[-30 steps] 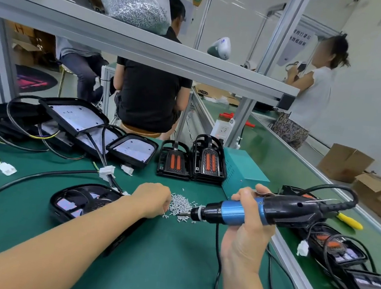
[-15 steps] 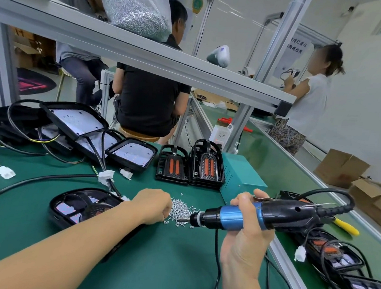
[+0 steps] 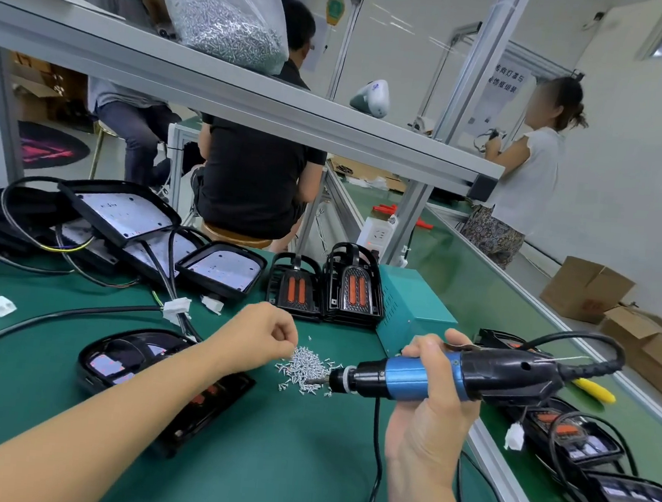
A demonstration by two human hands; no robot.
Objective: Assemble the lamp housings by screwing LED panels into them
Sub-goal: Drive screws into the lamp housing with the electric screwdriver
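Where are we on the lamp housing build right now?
Done, apparently: housings with orange strips lined up at the right edge. In hand: left hand with curled fingers at the loose screw pile, whether it holds a screw is unclear; right hand grips the electric screwdriver, bit at the pile. Left: the housing under the left forearm, plus the stack with white panels behind.

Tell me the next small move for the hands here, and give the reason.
Probably pinch one screw from the screw pile and seat it on the driver bit. The left hand is curled at the pile's edge, the right hand grips the electric screwdriver with its tip at the pile, and the lamp housing waits under the left forearm.
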